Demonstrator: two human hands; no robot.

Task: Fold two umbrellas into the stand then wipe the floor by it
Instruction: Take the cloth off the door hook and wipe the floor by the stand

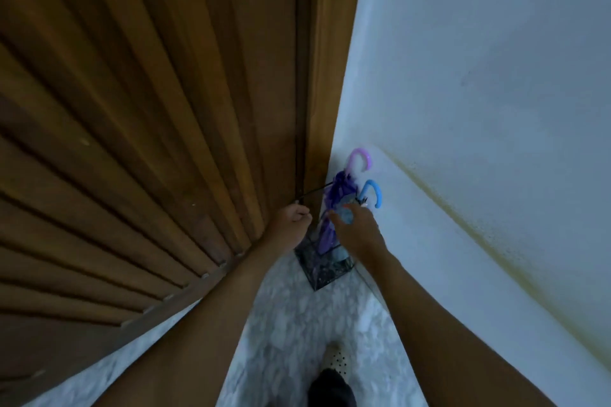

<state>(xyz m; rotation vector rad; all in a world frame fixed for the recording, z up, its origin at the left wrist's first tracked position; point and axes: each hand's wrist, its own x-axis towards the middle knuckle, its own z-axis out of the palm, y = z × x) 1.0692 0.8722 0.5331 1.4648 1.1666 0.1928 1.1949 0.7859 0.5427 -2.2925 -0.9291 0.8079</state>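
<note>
The purple umbrella (337, 189) and blue umbrella (375, 192) are standing in the stand (325, 272), which is sitting on the floor (297, 324) between door (165, 109) and wall (463, 76). Above the stand, the right hand (358, 230) is curling round the blue umbrella. The left hand (291, 220) is curling at a thin black rod (314, 194); whether it is gripping it is unclear.

— What does the person wear on the arms?
— Both are bare: the left forearm (211, 307) and the right forearm (439, 311) show skin all the way to the left hand (291, 218) and the right hand (355, 228).
— Any jewellery?
— There is a small pale glint at the fingers (358, 208) of the right hand, too blurred to tell nail from ring.
— And lower down?
— One foot is in a pale, rounded shoe with small dark perforations across its toe (337, 358). Above it hangs a dark trouser leg (330, 387), plain, with its fabric too dim to make out.
</note>
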